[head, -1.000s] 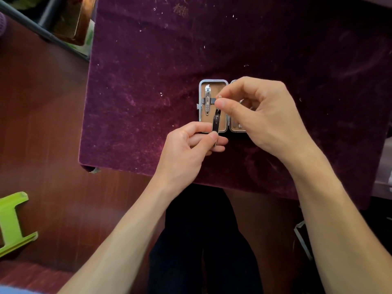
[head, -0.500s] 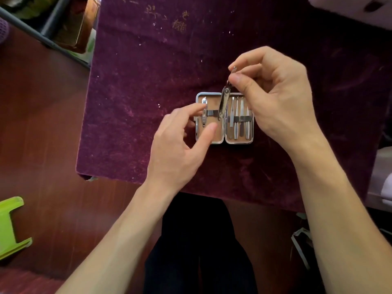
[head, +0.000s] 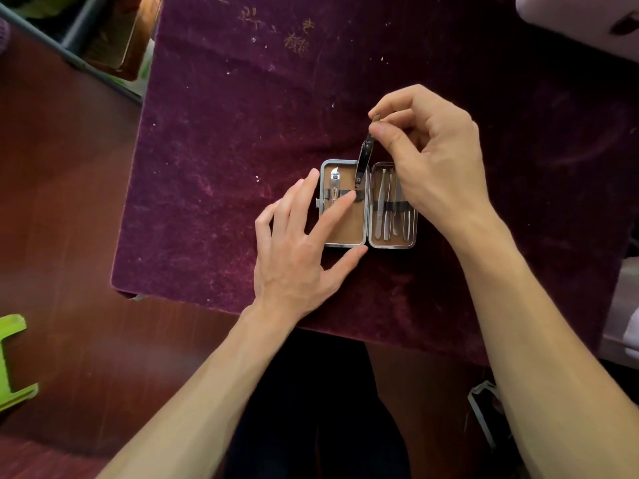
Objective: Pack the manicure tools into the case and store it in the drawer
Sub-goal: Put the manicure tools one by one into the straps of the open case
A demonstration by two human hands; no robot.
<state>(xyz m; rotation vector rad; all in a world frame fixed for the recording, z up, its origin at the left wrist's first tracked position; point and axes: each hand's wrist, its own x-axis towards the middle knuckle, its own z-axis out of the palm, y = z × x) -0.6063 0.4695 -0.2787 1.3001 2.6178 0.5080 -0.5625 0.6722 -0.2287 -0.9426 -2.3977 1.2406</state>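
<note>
A small metal-framed manicure case (head: 345, 242) lies open on the purple velvet table (head: 224, 167). Its left half holds a small nail clipper (head: 334, 188) under a strap. Several slim tools (head: 389, 209) sit strapped in the right half. My right hand (head: 432, 160) pinches the top end of a dark nail clipper (head: 363, 160), which hangs tilted over the left half with its lower end near the strap. My left hand (head: 297, 250) rests on the case's left side, fingers spread, index fingertip on the strap, thumb at the bottom rim.
The velvet table ends just below the case, with my dark-clothed legs (head: 311, 409) beneath. A reddish wooden floor (head: 69, 236) lies to the left, with a green plastic object (head: 14, 361) at the left edge. Boxes (head: 117, 43) stand at top left.
The right hand lifted the dark clipper from low over the case to above its top edge. The left hand let go of the clipper and spread onto the case's left half.
</note>
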